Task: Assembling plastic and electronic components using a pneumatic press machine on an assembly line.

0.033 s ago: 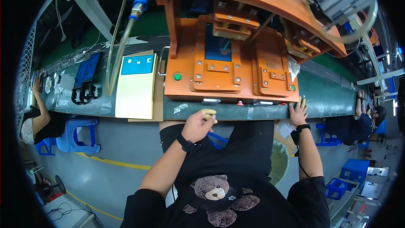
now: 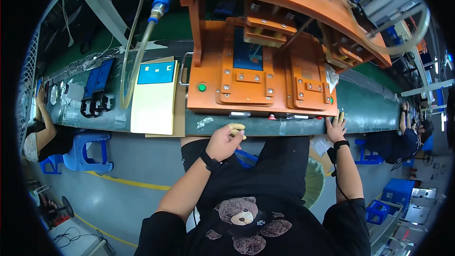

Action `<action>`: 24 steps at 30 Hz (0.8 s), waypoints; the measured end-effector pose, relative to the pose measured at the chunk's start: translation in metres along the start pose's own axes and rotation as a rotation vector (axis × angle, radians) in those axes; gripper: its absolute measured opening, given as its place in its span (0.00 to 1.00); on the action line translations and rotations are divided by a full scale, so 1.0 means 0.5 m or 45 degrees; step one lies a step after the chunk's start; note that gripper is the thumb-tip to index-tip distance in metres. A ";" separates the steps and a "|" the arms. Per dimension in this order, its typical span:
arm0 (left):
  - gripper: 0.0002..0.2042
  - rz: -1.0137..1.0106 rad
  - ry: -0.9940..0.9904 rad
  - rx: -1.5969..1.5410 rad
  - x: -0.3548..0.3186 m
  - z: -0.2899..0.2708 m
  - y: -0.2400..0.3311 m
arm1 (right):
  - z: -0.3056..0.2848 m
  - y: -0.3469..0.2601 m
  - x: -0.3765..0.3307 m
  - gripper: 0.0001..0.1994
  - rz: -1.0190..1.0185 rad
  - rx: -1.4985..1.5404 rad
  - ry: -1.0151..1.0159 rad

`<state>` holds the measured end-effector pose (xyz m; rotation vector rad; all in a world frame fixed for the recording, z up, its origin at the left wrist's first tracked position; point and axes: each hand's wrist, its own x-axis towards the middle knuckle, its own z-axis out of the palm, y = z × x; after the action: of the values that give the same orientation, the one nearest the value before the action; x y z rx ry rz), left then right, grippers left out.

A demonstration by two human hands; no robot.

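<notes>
In front of me stands an orange press fixture (image 2: 208,99) with two clamped stations under an orange overhead frame. A dark blue panel (image 2: 247,57) lies in its left station. Just short of the bench's front edge is my left hand (image 2: 226,142), its fingers loosely bent, the thumb slightly apart, with nothing seen in it. Yellow finger cots cover some fingertips. My right hand (image 2: 336,128) rests with stretched fingers on the bench edge, beside the fixture's front right corner. Near that corner sits a green button (image 2: 332,100); another green button (image 2: 202,87) is at the front left.
Left of the fixture, a pale yellow stack (image 2: 154,106) carries a blue sheet (image 2: 155,73). Blue-and-black parts (image 2: 98,80) lie farther left on the green bench (image 2: 365,109). A clear hose (image 2: 137,64) hangs beside the fixture. People sit at both sides, near blue stools (image 2: 89,151).
The view has shifted slightly, so the fixture appears a little farther right. Both hands keep nearly the same places and poses.
</notes>
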<state>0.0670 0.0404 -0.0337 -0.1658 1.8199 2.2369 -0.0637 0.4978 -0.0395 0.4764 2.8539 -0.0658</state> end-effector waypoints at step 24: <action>0.13 -0.004 0.117 0.097 -0.004 0.015 0.007 | -0.049 0.002 -0.024 0.51 -0.106 0.102 -0.214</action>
<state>0.0684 0.0470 -0.0284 -0.2609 1.9464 2.1873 -0.0579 0.4970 -0.0130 0.3498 2.7121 -0.2245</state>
